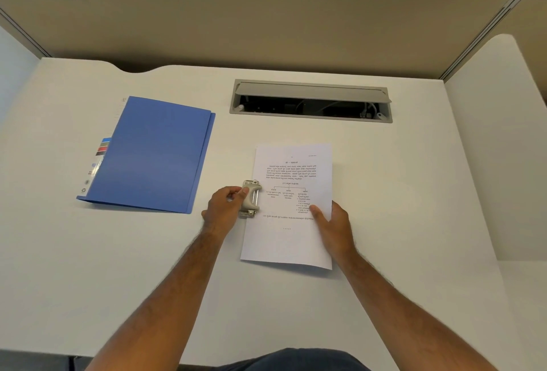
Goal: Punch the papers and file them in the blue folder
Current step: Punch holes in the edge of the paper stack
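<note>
White printed papers [291, 240] lie in the middle of the desk. A small grey metal hole punch [251, 198] sits over the papers' left edge. My left hand [223, 208] grips the punch, thumb on its near side. My right hand [333, 227] holds the papers at their right edge, thumb lying on top of the sheet. The blue folder [151, 153] lies shut on the desk to the left, apart from both hands, with a coloured label strip showing along its left edge.
An open grey cable tray [310, 101] is set into the white desk [88, 267] behind the papers. Beige partition panels [236, 21] close off the back, and a white side panel [497, 148] stands at the right.
</note>
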Available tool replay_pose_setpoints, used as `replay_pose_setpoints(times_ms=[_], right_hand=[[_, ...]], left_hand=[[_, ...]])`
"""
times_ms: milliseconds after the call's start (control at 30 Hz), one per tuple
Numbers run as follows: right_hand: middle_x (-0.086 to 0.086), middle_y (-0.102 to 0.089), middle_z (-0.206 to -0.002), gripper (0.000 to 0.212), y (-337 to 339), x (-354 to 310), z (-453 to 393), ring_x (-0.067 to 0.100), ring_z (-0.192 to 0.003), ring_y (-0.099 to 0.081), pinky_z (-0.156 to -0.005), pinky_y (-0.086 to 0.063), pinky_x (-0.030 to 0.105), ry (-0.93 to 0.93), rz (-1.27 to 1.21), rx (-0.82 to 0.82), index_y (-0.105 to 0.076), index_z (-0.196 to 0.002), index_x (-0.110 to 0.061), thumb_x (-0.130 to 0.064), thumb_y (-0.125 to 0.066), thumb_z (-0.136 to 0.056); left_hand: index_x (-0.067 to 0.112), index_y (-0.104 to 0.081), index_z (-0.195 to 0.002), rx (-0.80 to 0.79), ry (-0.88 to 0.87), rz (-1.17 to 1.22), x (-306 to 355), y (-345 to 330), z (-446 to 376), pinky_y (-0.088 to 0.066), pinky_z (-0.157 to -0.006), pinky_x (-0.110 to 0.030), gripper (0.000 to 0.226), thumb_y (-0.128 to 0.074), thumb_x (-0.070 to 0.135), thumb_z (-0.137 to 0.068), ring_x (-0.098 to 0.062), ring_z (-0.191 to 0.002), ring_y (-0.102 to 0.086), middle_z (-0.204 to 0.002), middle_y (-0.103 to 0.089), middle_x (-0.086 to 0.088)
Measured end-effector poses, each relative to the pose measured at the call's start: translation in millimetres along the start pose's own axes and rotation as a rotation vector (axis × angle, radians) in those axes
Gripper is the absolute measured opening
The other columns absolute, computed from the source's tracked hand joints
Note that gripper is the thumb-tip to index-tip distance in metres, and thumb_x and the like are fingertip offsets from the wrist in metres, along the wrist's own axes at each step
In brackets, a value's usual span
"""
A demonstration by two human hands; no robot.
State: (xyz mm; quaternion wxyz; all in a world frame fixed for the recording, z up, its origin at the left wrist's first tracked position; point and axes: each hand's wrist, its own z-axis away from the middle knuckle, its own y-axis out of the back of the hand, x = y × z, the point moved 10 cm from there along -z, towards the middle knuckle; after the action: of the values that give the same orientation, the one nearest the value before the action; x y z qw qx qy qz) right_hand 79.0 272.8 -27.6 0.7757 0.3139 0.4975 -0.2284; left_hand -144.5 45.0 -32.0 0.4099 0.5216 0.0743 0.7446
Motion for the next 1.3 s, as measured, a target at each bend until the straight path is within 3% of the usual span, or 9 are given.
replay_pose_setpoints(times_ms=[100, 267, 433, 700, 933, 1133, 1300], right_hand=[[-0.017, -0.074, -0.117, 0.025, 0.0, -1.1, 0.3, -0.006, -0.103, -0.07, -0.08, -0.051, 0.008, -0.006, -0.001, -0.004, -0.068, -0.126, -0.021, -0.025, -0.065, -0.102], [-0.025, -0.072, -0.111, 0.02, 0.9, -1.6, 2.6, -0.012, -0.097, -0.069, -0.076, -0.049, 0.004, -0.02, 0.001, -0.02, -0.067, -0.121, -0.027, -0.024, -0.066, -0.102], [-0.02, -0.075, -0.112, 0.021, 1.8, 5.2, 4.1, -0.006, -0.098, -0.071, -0.077, -0.052, 0.01, -0.037, 0.016, -0.037, -0.068, -0.122, -0.026, -0.028, -0.066, -0.101], [-0.026, -0.071, -0.111, 0.021, 1.4, 1.3, 6.2, -0.015, -0.098, -0.067, -0.076, -0.047, 0.002, -0.037, 0.017, -0.031, -0.066, -0.122, -0.027, -0.023, -0.066, -0.102], [-0.024, -0.071, -0.113, 0.022, 0.9, 0.9, 6.3, -0.013, -0.099, -0.068, -0.078, -0.048, 0.002, -0.039, 0.026, -0.031, -0.067, -0.124, -0.026, -0.023, -0.066, -0.102], [-0.026, -0.071, -0.113, 0.021, -0.2, -0.3, 5.6, -0.012, -0.1, -0.068, -0.078, -0.048, 0.003, -0.042, 0.03, -0.035, -0.066, -0.122, -0.03, -0.024, -0.065, -0.102], [-0.026, -0.071, -0.113, 0.021, -0.9, -0.4, 5.0, -0.011, -0.102, -0.068, -0.08, -0.048, 0.003, -0.045, 0.031, -0.037, -0.065, -0.122, -0.031, -0.024, -0.065, -0.102]], left_hand=[[0.039, -0.062, -0.1, -0.003, 0.006, 0.0, -0.5, 2.1, -1.7, -0.049, -0.104, -0.056, 0.033, -0.062, 0.069, -0.089, -0.016, -0.105, -0.065, -0.099, -0.064, 0.022], [0.037, -0.062, -0.093, -0.013, 0.018, 0.038, -4.3, 1.1, -12.9, -0.054, -0.099, -0.055, 0.047, -0.059, 0.08, -0.072, -0.017, -0.103, -0.067, -0.1, -0.065, 0.019], [0.038, -0.06, -0.088, -0.006, 0.002, 0.015, -0.1, -3.0, -13.0, -0.052, -0.101, -0.055, 0.029, -0.062, 0.067, -0.085, -0.018, -0.103, -0.065, -0.099, -0.065, 0.019], [0.032, -0.059, -0.108, 0.004, -0.018, -0.014, 0.1, -2.6, -22.0, -0.056, -0.097, -0.052, 0.043, -0.063, 0.069, -0.087, -0.02, -0.101, -0.065, -0.102, -0.064, 0.01], [0.021, -0.058, -0.099, 0.2, -0.174, -0.158, 47.3, -0.6, -38.6, -0.039, -0.097, -0.044, 0.035, -0.05, 0.054, -0.102, -0.021, -0.095, -0.061, -0.099, -0.064, 0.003], [0.017, -0.062, -0.104, 0.23, -0.207, -0.227, 60.2, -14.2, -57.3, -0.041, -0.097, -0.047, 0.036, -0.039, 0.045, -0.107, -0.024, -0.103, -0.055, -0.108, -0.063, -0.003], [0.015, -0.06, -0.107, 0.292, -0.257, -0.296, 61.9, -14.5, -55.4, -0.039, -0.092, -0.042, 0.029, -0.037, 0.031, -0.109, -0.016, -0.096, -0.047, -0.108, -0.063, -0.004]])
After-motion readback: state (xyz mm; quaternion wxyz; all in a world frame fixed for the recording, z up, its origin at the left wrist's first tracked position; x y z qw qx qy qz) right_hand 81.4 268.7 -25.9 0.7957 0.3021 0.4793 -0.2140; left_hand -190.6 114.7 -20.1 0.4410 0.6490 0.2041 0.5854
